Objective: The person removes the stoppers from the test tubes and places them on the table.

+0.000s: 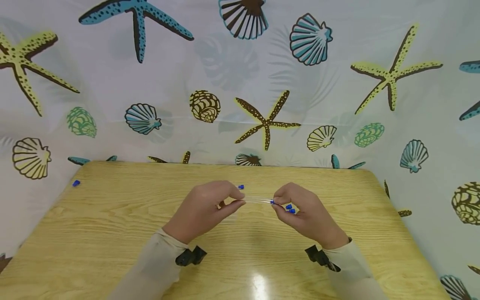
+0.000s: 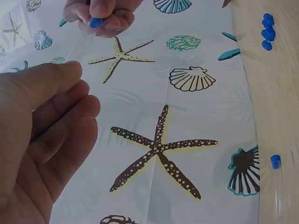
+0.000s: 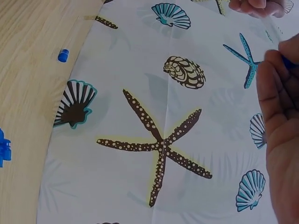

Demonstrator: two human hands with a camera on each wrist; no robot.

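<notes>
A thin clear tube (image 1: 258,200) is held level between both hands above the table. My left hand (image 1: 210,208) pinches its left end between thumb and fingertips. At the other end, my right hand (image 1: 303,210) pinches a blue cap (image 2: 96,22), which sits at the tube's end. How deep the cap is seated I cannot tell. In the left wrist view the tube shows only faintly between the left hand (image 2: 51,126) and the right hand (image 2: 114,14). In the right wrist view, the right hand's fingers mostly cover the cap.
Several loose blue caps (image 2: 267,32) lie on the wooden table (image 1: 131,200) near the right hand. A clear tube (image 2: 279,196) with a blue cap lies on the table in the left wrist view. Another blue cap (image 1: 76,183) is at the far left edge. A shell-patterned cloth (image 1: 180,75) hangs behind.
</notes>
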